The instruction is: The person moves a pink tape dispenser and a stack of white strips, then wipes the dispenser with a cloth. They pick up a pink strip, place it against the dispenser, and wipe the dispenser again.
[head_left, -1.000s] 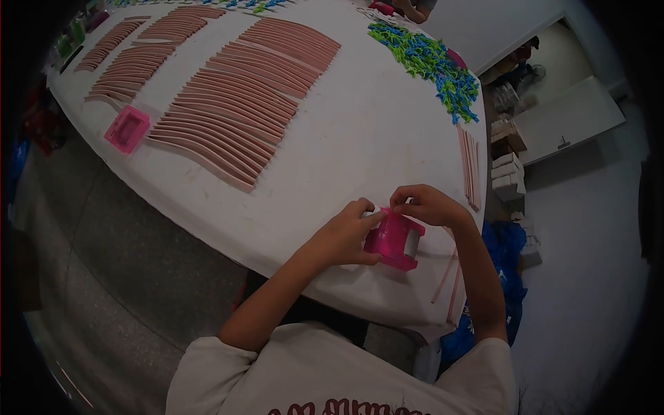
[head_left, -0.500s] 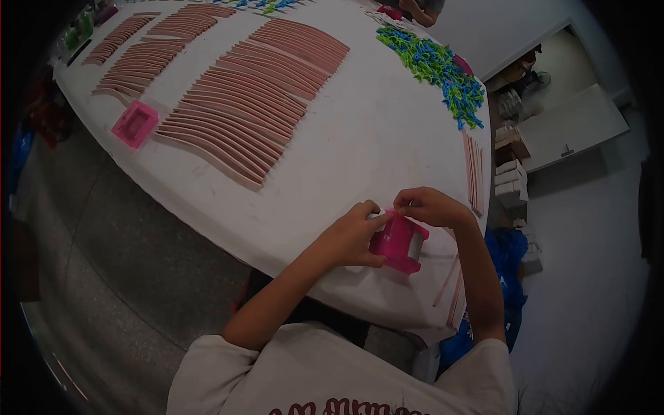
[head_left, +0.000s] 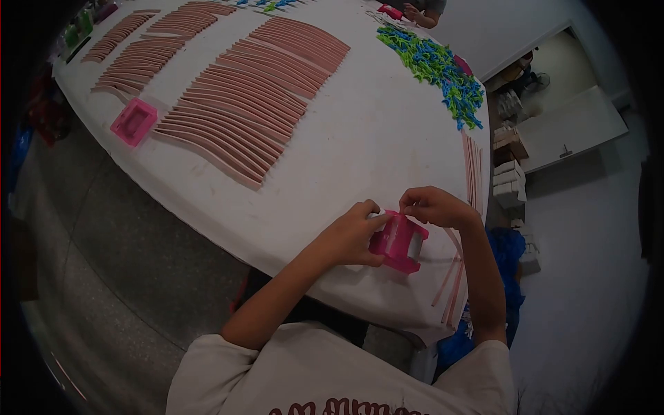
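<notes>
A pink tape dispenser (head_left: 395,242) with a pale roll in it stands near the table's front edge. Wrapped around its left side, my left hand (head_left: 356,235) holds it with thumb and fingers. My right hand (head_left: 423,206) is closed in a pinch at the dispenser's upper edge; whatever lies between the fingertips is too small to make out. Thin pinkish strips (head_left: 449,287) lie just right of the dispenser, partly under my right forearm. More strips (head_left: 473,169) lie along the table's right edge.
Rows of pinkish strips (head_left: 242,104) cover the left and middle of the white table (head_left: 366,138). A second pink holder (head_left: 134,122) sits at the left edge. Green and blue pieces (head_left: 436,69) are heaped at the far right. Another person's hand (head_left: 413,14) shows beyond.
My right hand has shifted slightly to the right along the dispenser's top. My left hand stays on the dispenser. The other person's hand at the far end has changed position.
</notes>
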A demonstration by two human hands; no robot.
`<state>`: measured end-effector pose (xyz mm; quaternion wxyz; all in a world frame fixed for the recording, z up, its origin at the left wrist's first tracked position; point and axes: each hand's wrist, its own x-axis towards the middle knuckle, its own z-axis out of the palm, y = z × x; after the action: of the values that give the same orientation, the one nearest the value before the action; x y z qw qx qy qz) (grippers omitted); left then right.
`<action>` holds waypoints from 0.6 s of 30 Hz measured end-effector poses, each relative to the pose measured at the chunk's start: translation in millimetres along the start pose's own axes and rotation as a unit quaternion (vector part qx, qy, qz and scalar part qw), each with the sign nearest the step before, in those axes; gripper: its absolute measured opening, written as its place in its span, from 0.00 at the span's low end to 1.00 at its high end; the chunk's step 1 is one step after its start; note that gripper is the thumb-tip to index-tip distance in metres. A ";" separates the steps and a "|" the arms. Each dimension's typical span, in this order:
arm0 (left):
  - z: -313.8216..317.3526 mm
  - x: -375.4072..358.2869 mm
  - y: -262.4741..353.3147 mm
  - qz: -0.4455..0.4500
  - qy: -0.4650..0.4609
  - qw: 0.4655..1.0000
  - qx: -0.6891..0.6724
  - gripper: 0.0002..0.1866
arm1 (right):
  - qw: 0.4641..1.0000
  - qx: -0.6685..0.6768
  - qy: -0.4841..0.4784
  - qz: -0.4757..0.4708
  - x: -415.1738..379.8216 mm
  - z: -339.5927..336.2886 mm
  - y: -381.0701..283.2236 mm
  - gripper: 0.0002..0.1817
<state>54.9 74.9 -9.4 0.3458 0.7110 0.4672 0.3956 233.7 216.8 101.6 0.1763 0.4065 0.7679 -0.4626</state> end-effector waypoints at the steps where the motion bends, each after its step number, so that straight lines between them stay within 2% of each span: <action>1: -0.5 0.1 0.2 -0.007 -0.005 1.000 -0.011 0.43 | 1.000 0.004 0.011 -0.003 -1.2 1.1 1.5 0.04; 5: 1.1 -1.2 -3.1 0.024 0.017 1.000 0.008 0.41 | 0.999 0.019 0.027 -0.017 -4.9 1.9 7.2 0.06; 8: -5.4 -0.4 -1.4 0.015 -0.008 1.000 -0.016 0.40 | 0.999 0.038 0.032 -0.018 -8.0 2.2 8.0 0.07; 10: -13.0 1.3 0.5 -0.026 -0.028 0.990 -0.134 0.34 | 0.998 0.044 0.036 -0.020 -9.0 1.7 10.1 0.08; 11: -13.7 3.0 -3.6 -0.025 -0.028 0.991 -0.132 0.34 | 0.998 0.052 0.040 -0.022 -9.7 1.4 10.8 0.10; 13: -11.5 5.5 -13.5 -0.033 0.050 0.980 -0.189 0.26 | 0.997 0.046 0.049 -0.024 -11.6 2.3 10.3 0.11; 14: -9.8 6.5 -10.6 -0.033 0.049 0.980 -0.188 0.26 | 0.997 0.039 0.057 -0.025 -12.2 3.1 10.3 0.13; 16: -5.4 9.5 -3.3 -0.045 0.109 0.958 -0.260 0.21 | 0.997 0.044 0.062 -0.025 -12.8 3.6 13.3 0.13; 18: -12.4 12.9 0.9 -0.029 0.082 0.972 -0.220 0.20 | 0.996 0.050 0.070 -0.025 -13.2 3.9 16.8 0.14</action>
<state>47.6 88.3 0.0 0.4651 0.5689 0.4162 0.5356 254.5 211.4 98.6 0.0902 0.4268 0.7641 -0.4753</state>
